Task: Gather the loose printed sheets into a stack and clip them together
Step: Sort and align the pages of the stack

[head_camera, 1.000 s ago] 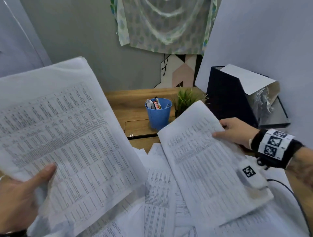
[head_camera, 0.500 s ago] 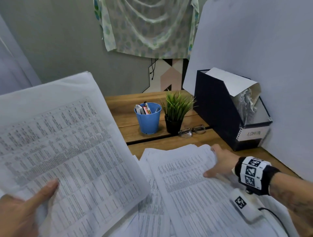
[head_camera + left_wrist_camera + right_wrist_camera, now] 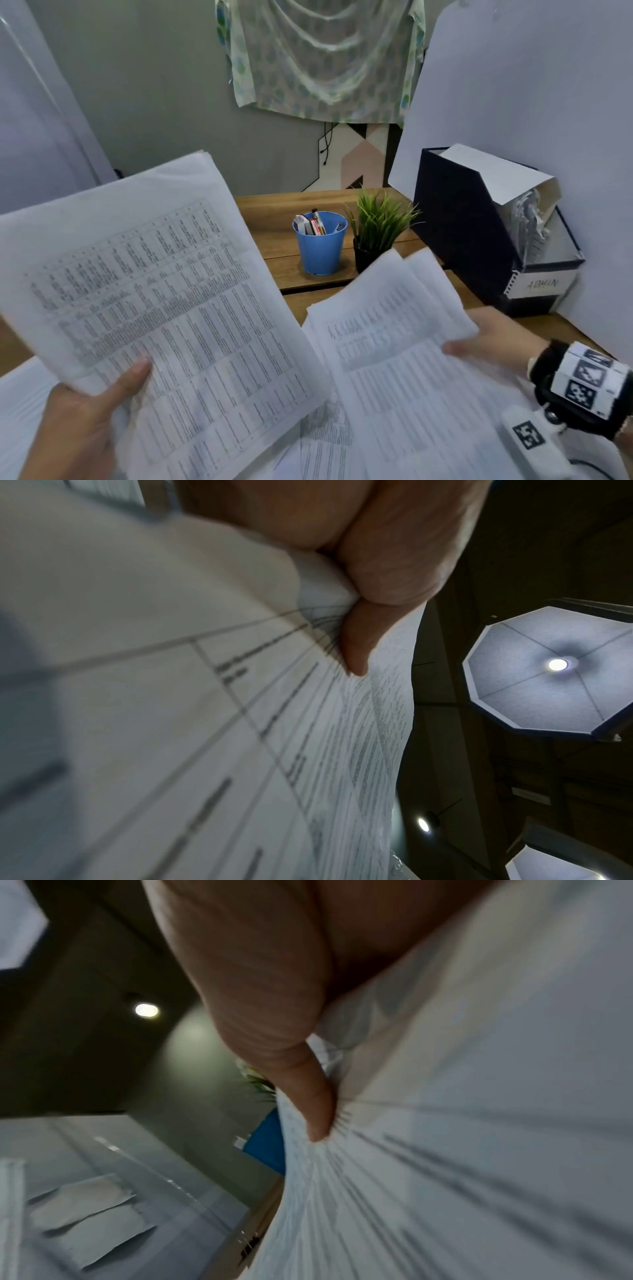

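**Hands hold sheets over the desk**

Left hand (image 3: 80, 425) pinches a stack (image 3: 154, 301) of densely printed tables, thumb on top, filling the left of the frame. Right hand (image 3: 493, 346) grips a second bundle (image 3: 400, 342) at lower right, raised higher than half a second ago and now hiding the glasses. Loose sheets (image 3: 325, 442) lie below. Centre, a blue cup (image 3: 320, 246) holds pens beside a plant (image 3: 380, 222); right, a dark file box (image 3: 479, 236) holds papers.

Blue cup (image 3: 320, 247), white sheets (image 3: 154, 294)
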`<state>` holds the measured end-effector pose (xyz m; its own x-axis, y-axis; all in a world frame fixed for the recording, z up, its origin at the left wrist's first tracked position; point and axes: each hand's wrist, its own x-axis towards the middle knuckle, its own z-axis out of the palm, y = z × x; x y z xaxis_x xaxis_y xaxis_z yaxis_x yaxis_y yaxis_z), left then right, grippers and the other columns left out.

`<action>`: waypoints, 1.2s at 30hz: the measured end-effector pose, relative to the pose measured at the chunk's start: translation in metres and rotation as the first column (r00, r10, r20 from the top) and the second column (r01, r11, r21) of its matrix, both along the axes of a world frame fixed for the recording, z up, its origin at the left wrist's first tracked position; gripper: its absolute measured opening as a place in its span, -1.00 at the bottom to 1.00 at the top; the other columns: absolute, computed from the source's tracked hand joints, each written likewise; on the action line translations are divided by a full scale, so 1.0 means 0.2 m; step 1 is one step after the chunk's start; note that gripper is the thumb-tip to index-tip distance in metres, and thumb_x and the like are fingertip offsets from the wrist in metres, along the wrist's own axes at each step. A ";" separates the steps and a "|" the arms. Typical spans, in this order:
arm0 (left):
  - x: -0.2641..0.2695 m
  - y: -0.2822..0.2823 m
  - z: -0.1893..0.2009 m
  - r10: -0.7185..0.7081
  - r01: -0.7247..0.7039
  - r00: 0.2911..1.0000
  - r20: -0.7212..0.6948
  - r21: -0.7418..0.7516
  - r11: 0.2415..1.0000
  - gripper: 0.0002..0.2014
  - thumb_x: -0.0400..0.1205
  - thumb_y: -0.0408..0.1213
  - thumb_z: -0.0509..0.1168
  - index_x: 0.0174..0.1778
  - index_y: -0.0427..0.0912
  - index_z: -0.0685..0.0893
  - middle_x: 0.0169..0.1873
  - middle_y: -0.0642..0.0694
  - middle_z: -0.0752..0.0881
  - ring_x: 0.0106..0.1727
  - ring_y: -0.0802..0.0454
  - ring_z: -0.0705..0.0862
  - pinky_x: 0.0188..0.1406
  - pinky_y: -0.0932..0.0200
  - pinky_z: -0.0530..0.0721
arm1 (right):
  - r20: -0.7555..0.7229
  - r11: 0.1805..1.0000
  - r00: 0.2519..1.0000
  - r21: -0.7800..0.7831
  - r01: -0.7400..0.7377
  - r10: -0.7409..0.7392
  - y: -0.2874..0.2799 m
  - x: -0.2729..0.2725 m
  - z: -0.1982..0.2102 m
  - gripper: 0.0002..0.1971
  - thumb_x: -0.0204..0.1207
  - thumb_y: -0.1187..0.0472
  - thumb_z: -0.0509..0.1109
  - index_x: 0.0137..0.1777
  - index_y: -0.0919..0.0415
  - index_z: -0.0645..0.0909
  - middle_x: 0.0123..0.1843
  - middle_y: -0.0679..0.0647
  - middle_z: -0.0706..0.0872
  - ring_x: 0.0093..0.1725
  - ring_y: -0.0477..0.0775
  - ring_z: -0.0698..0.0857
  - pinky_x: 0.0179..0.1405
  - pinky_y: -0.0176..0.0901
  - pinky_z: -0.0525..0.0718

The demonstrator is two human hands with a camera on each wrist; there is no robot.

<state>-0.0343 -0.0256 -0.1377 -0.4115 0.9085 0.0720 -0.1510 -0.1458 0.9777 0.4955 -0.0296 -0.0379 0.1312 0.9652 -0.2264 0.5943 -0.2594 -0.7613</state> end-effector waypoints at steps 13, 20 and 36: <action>0.33 -0.07 0.34 -0.224 0.212 0.965 0.134 0.100 0.972 -0.57 0.44 -0.55 0.42 0.23 -0.19 0.80 0.14 -0.10 0.95 0.08 0.03 0.95 0.10 0.12 0.88 | -0.653 0.941 0.727 0.336 0.028 0.211 0.06 -0.35 0.34 -0.76 0.42 0.24 0.34 -0.18 0.29 0.84 -0.14 0.24 0.87 -0.22 0.16 0.86 -0.37 -0.10 0.80; 0.42 -0.12 0.39 -0.366 0.365 0.930 0.025 0.053 0.930 -0.38 0.13 -0.15 0.86 0.12 -0.22 0.96 0.13 -0.26 0.95 0.17 -0.25 0.93 0.02 -0.08 0.95 | -0.765 0.957 0.605 0.291 0.019 0.221 0.14 -0.74 0.15 -0.72 0.51 0.26 0.34 0.18 0.30 0.67 0.03 0.24 0.86 -0.04 0.24 0.84 -0.23 -0.02 0.83; 0.42 -0.18 0.68 -0.348 0.373 0.927 -0.139 0.259 0.891 -0.12 0.14 0.63 0.60 -0.12 -0.21 0.95 0.00 0.52 0.87 -0.10 0.81 0.69 -0.15 0.80 0.58 | -0.705 0.770 0.468 0.634 0.079 0.533 0.08 -0.88 0.22 -0.68 0.40 0.44 0.49 0.17 0.35 0.66 0.12 0.24 0.81 0.16 0.29 0.77 0.19 0.23 0.75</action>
<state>0.0490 -0.0612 -0.0027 -0.0398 0.9317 0.3611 -0.1613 -0.3626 0.9179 0.3204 -0.0130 0.0055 -0.0613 0.8924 0.4470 -0.4129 0.3851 -0.8254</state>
